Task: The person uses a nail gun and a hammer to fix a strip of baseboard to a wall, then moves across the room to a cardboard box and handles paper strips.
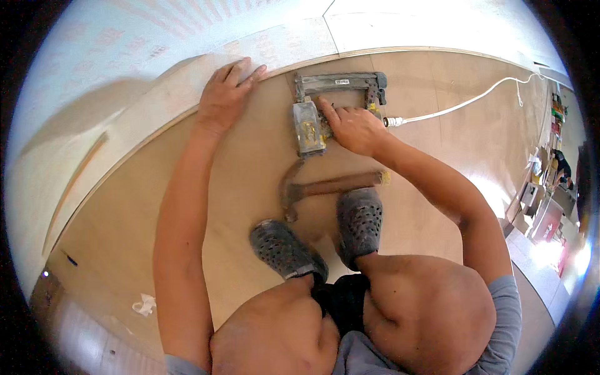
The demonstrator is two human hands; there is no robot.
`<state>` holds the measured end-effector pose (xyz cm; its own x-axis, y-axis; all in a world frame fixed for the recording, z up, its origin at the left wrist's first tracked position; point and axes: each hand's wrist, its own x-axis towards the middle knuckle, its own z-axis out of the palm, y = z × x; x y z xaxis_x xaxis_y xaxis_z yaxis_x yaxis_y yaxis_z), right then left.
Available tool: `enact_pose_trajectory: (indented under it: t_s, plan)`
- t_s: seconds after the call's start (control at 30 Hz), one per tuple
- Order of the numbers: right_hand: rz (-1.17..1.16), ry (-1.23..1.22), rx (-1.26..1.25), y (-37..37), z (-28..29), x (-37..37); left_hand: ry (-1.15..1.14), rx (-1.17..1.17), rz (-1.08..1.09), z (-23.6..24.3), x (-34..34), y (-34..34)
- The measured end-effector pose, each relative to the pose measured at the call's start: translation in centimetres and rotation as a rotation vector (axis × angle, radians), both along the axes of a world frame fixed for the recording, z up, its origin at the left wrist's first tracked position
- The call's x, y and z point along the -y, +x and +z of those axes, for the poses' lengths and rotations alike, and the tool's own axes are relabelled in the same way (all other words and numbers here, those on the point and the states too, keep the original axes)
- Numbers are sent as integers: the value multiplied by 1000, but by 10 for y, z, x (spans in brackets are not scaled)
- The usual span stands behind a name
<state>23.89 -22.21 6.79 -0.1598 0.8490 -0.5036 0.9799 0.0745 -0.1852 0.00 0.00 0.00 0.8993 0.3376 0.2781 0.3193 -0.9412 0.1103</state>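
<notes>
My left hand (pixel 226 97) rests open on the lower edge of a pale board (pixel 294 44) standing along the floor's far side, fingertips on its face. My right hand (pixel 353 128) grips a dusty grey pneumatic nail gun (pixel 309 128), index finger reaching forward over its body. The gun lies on the tan floor panel, with a white hose (pixel 450 111) running from its right end toward the far right. Just nearer to me lies a hammer (pixel 334 184) with a dark handle, close to the toes of my grey perforated clogs (pixel 357 219).
My bare knees fill the lower middle. A white scrap (pixel 144 304) lies on the floor at lower left. Along the far right are assorted clutter (pixel 531 194), dark objects and a pale ledge (pixel 531 269). Pale wall panels (pixel 425 25) run across the top.
</notes>
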Motion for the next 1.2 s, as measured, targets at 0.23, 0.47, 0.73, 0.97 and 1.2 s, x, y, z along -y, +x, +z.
enact_pose_trajectory:
  t_s: [0.23,0.47,0.73,0.97,1.2]
  plan:
    - [2,57,-21,-3,4,1,3,-24,177,33,12,-58]
    - [13,75,5,-10,-4,0,-116,-209,604,64,40,-171]
    - [29,68,93,-5,3,-5,98,-220,181,55,-2,-182]
    - [-22,-115,124,-13,54,-4,42,-74,-106,-38,-53,-174]
    - [-165,-269,222,-22,88,-22,42,-13,-330,-83,-86,-106]
